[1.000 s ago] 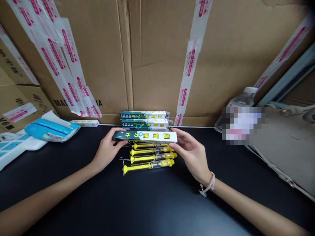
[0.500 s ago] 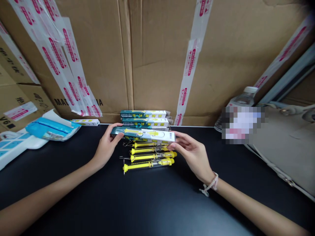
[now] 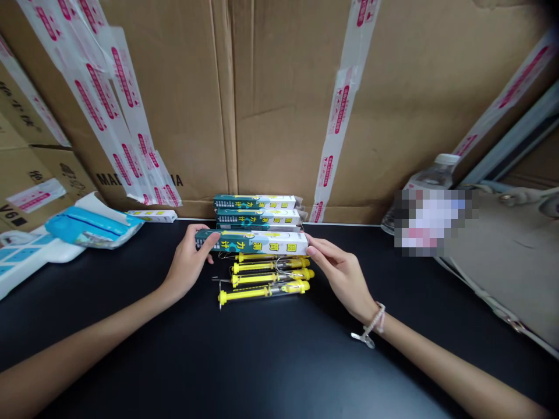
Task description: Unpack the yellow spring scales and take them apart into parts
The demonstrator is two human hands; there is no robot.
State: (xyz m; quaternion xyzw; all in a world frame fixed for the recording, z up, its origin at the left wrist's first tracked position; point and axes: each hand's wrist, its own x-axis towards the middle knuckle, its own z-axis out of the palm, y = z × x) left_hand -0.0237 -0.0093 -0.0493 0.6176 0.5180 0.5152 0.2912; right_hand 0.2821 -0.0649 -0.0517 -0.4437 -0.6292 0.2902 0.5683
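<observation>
A long, narrow green-and-white spring scale box (image 3: 257, 242) is held level above the black table, its printed side facing me. My left hand (image 3: 191, 260) grips its green end between thumb and fingers. At the white end, my right hand (image 3: 343, 273) pinches the box with its thumb in front; some fingers are hidden behind. Just below and nearer to me lie several yellow tubular spring scales (image 3: 264, 293) with metal hooks, side by side. The farthest is partly covered by the held box. Behind it, similar boxes (image 3: 257, 218) are stacked against the cardboard.
Large taped cardboard boxes (image 3: 279, 116) form a wall at the back. On the left are a blue packet (image 3: 94, 227), a white power strip (image 3: 39, 256) and another narrow box (image 3: 159, 216). A plastic bottle (image 3: 441, 169) and a beige bag (image 3: 502, 262) stand on the right.
The held box has tilted so its printed long side faces me more squarely. My right hand has shifted slightly at its white end. The spring scales have stayed put.
</observation>
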